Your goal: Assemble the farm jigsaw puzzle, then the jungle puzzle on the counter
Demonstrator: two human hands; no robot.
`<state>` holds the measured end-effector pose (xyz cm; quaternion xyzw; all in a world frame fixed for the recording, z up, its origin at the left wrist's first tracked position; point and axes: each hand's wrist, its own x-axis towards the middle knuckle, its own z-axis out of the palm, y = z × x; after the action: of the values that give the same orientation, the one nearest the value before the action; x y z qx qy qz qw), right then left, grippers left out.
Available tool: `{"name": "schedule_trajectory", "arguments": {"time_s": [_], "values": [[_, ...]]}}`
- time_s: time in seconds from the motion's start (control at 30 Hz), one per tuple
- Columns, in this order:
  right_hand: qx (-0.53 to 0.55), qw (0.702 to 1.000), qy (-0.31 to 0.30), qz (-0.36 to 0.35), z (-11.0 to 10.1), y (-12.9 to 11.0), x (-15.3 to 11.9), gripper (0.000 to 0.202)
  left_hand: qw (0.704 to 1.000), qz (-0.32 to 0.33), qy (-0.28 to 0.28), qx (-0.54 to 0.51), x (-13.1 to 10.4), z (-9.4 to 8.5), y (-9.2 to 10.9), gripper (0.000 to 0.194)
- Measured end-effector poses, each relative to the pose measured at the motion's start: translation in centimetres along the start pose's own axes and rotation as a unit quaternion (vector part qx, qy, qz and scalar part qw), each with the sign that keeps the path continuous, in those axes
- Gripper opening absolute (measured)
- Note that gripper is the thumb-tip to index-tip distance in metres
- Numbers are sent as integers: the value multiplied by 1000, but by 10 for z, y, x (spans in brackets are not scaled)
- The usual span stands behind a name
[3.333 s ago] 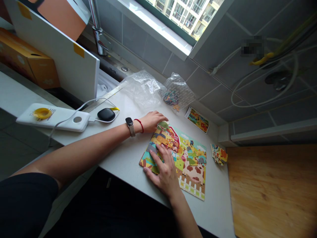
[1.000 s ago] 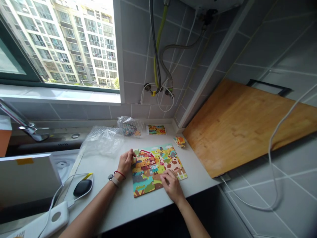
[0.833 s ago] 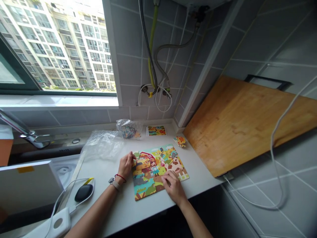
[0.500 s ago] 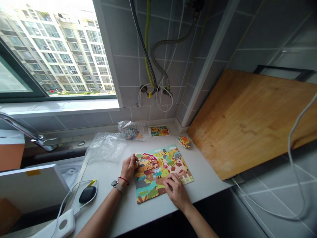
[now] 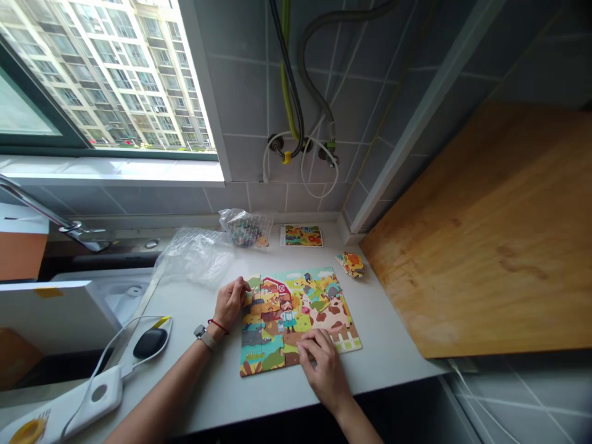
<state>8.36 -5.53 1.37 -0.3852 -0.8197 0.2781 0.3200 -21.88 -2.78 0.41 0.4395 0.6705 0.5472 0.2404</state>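
Note:
A colourful farm jigsaw puzzle (image 5: 296, 317) lies assembled on the pale counter, with a red barn, a farmer and a spotted cow. At its upper left edge, my left hand (image 5: 231, 300) is closed, curled fingertips against the border; the wrist wears a watch and a red cord. Over the lower edge rests my right hand (image 5: 324, 367), its fingers loosely bent and the thumb apart, nothing seen in it. A small stack of loose puzzle pieces (image 5: 352, 264) sits beyond the upper right corner. Behind the puzzle lies a printed picture card (image 5: 302, 235).
Clear plastic wrap (image 5: 192, 256) and a bag of pieces (image 5: 245, 229) lie at the back left. Left of my arm are a black case (image 5: 150, 343) and a white power strip (image 5: 99, 394). A large wooden board (image 5: 490, 246) leans at the right. The sink is far left.
My view has tilted down and moved slightly closer. Both hands keep nearly the same places at the puzzle's edges, and the puzzle looks the same.

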Motion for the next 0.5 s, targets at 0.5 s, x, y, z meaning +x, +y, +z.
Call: {"name": "schedule_trajectory", "arguments": {"time_s": [0.5], "values": [[-36, 999, -12, -11, 3, 3, 1, 18, 997, 58, -30, 36, 12, 0, 10, 51]]}}
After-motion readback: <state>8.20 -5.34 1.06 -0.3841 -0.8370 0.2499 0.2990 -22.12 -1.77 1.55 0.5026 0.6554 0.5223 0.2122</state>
